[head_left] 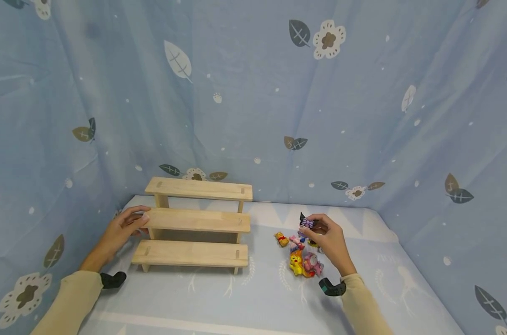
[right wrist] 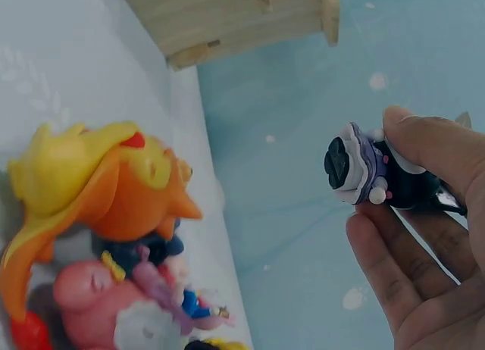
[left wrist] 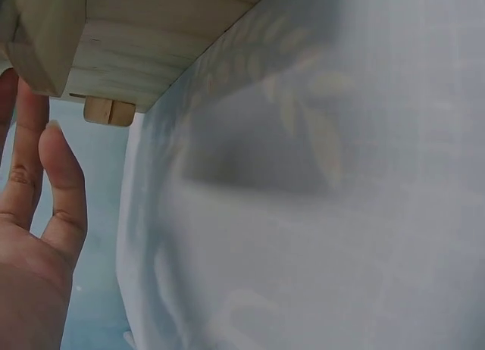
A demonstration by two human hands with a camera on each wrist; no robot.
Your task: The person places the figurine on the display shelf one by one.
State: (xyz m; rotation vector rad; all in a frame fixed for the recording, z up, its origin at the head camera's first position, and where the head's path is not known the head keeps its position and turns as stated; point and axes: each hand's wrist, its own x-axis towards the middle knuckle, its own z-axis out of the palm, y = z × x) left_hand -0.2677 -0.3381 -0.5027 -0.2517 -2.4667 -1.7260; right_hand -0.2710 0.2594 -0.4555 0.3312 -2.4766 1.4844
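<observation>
My right hand (head_left: 330, 242) pinches a small toy figurine (right wrist: 360, 168) between thumb and fingers, above a group of other figurines. The held one has black pointed ears, a purple and white ruffled dress and a dark round base. In the right wrist view it lies tipped sideways, base toward the left. A three-step wooden display stand (head_left: 199, 219) stands on the cloth to the left. My left hand (head_left: 119, 232) is at the left end of its middle step, fingertips touching the board. The left wrist view shows those fingers (left wrist: 26, 153) fairly straight, partly hidden behind the wood.
Beneath my right hand lie a yellow and orange figurine (head_left: 296, 263), a pink figurine (head_left: 312, 264), a small yellow and red bear figurine (head_left: 281, 239) and others partly hidden. Blue patterned curtains (head_left: 253, 93) enclose the back and sides. Pale patterned cloth (head_left: 262, 298) covers the surface.
</observation>
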